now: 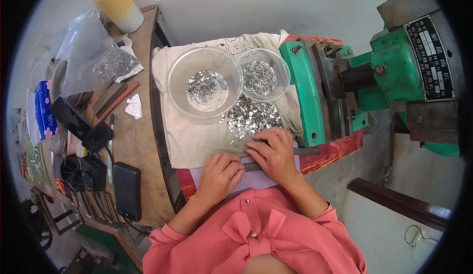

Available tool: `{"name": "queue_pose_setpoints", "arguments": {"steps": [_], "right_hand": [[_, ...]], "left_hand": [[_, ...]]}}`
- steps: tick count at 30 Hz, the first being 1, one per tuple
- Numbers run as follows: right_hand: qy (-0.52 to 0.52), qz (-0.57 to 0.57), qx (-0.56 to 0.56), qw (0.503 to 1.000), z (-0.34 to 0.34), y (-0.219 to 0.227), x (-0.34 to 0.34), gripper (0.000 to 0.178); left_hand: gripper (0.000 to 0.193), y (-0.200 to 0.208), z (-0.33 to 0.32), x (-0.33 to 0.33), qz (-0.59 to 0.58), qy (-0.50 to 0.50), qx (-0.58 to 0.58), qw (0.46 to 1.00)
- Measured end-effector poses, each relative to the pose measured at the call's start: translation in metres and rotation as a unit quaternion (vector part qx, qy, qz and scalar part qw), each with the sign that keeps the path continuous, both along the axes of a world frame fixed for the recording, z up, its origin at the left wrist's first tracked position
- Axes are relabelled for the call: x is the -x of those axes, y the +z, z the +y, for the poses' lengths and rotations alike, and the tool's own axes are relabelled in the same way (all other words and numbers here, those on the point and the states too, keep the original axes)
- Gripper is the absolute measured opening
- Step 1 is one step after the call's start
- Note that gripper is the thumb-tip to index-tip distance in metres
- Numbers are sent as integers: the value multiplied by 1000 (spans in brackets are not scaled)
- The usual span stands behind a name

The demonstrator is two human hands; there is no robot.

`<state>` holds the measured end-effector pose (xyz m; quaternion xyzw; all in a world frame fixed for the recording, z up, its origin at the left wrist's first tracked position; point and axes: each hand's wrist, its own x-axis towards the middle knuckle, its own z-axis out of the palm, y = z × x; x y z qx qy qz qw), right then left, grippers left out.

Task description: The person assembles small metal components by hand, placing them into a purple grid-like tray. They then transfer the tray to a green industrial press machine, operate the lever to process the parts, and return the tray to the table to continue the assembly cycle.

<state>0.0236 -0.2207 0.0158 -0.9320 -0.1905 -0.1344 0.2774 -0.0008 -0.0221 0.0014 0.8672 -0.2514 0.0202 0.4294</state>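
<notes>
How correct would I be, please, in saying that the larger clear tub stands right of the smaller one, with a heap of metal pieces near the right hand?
Not quite: the head view shows the larger clear tub to the left of the smaller tub, with the heap of metal pieces near the right hand.

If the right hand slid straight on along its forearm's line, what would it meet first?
Probably the loose heap of metal pieces, just beyond the right hand on the cloth, though its height above them is unclear.

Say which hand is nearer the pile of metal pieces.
The right hand: it's at the near edge of the pile of metal pieces; the left hand lies farther off, leftward.
</notes>
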Motion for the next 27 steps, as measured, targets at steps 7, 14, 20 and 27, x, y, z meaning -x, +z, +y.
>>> {"name": "queue_pose_setpoints", "arguments": {"steps": [7,14,20,27], "right_hand": [[-35,0,-24,999,-12,-1,10,19],[-20,15,-18,1000,-2,-4,7,14],[-10,10,-23,1000,9,-6,1,16],[-2,11,-52,999,-7,4,20,19]], "left_hand": [[16,0,0,1,14,7,3,1000],[29,4,2,0,32,-5,-2,999],[38,2,4,2,44,-2,-3,999],[33,3,4,1,53,-1,1,999]]}}
